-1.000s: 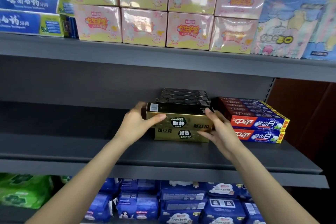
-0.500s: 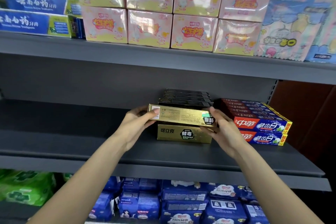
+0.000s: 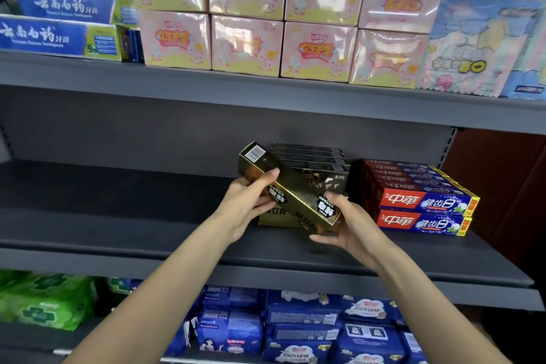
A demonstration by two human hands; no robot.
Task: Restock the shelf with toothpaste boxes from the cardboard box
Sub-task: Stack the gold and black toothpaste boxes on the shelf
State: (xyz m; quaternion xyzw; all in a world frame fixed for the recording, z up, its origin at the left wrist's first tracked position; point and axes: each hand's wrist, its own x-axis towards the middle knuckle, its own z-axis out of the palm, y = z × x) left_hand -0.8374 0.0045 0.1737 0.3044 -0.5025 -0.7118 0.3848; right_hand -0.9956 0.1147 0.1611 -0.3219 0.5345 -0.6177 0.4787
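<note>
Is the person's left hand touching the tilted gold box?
Touching. The head view shows the left hand gripping the gold box, thumb laid across its front face near the barcode end, fingers behind it.

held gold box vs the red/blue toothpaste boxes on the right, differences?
The gold box is tilted, lifted in the left hand and right hand; the red and blue boxes lie flat, stacked on the shelf. Gold is shiny metallic; those are printed red and blue. Both are long, narrow cartons.
</note>
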